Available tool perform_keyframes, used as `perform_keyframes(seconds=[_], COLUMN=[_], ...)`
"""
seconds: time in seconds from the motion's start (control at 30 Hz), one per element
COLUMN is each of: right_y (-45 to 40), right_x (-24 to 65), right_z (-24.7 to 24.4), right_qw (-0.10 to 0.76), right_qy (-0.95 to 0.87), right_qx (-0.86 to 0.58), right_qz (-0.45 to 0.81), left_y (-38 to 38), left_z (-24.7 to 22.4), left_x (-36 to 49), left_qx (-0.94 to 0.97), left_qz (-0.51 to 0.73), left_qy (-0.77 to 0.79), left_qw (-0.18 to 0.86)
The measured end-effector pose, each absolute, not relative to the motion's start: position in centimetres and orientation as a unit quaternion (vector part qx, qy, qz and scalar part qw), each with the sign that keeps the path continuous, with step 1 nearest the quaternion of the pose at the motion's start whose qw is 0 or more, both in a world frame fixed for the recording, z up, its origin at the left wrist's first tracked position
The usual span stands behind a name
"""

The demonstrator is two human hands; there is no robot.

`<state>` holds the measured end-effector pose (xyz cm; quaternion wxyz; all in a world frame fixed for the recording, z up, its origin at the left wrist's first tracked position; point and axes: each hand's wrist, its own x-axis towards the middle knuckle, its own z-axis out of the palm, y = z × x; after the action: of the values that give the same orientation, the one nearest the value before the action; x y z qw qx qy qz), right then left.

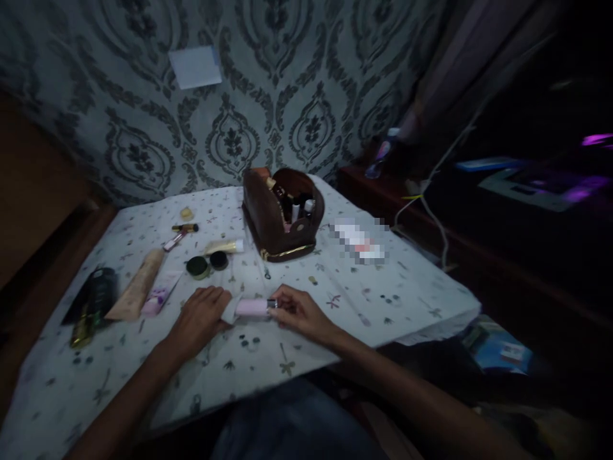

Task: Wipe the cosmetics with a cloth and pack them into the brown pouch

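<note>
A pale pink tube (252, 307) lies level just above the patterned cloth, between my hands. My right hand (299, 313) pinches its dark end. My left hand (204, 316) is closed at the other end, on a whitish piece (230, 311), perhaps a wipe or tissue, that touches the tube. Behind them stands an open brown pouch (268, 220) with small bottles and tubes inside. Two round dark-lidded jars, one green (197, 268) and one black (219, 260), sit beyond my left hand, near a cream tube with a white cap (224, 246).
Left on the table (158, 377) lie a beige tube (138, 284), a pink-purple tube (160, 292), dark bottles (100, 291) and a gold-capped item (82, 329). A blurred-out packet (359, 241) is right of the pouch. A bottle (382, 153) and white cable (438, 223) are farther right.
</note>
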<state>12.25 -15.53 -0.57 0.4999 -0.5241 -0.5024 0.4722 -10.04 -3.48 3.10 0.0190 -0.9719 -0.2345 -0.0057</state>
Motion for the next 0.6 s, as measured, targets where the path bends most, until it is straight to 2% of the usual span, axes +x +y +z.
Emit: perform_keyframes(seconds=[0.13,0.33,0.47,0.6], right_y=[-15.4,-15.3,-15.2,-14.9], right_x=[12.2,12.1,12.1,12.1], right_z=[-0.2,0.1,-0.1,-0.1], right_qw=[0.465,0.459,0.424,0.423], right_qy=[-0.541,-0.589,-0.616,-0.652], right_qx=[-0.547,-0.553,-0.573,-0.569], right_qz=[0.439,0.368,0.337,0.267], left_y=[-2.1,-0.4,-0.1,-2.5], left_z=[3.7,4.6,4.6,4.2], left_x=[-11.4,-12.3,-12.4,-10.0], left_qx=[-0.974,-0.963,-0.959,-0.953], left_qz=[-0.025,-0.036,-0.068,-0.103], left_qy=[-0.219,-0.191,-0.25,-0.283], left_qw=[-0.058,-0.189,-0.112,-0.038])
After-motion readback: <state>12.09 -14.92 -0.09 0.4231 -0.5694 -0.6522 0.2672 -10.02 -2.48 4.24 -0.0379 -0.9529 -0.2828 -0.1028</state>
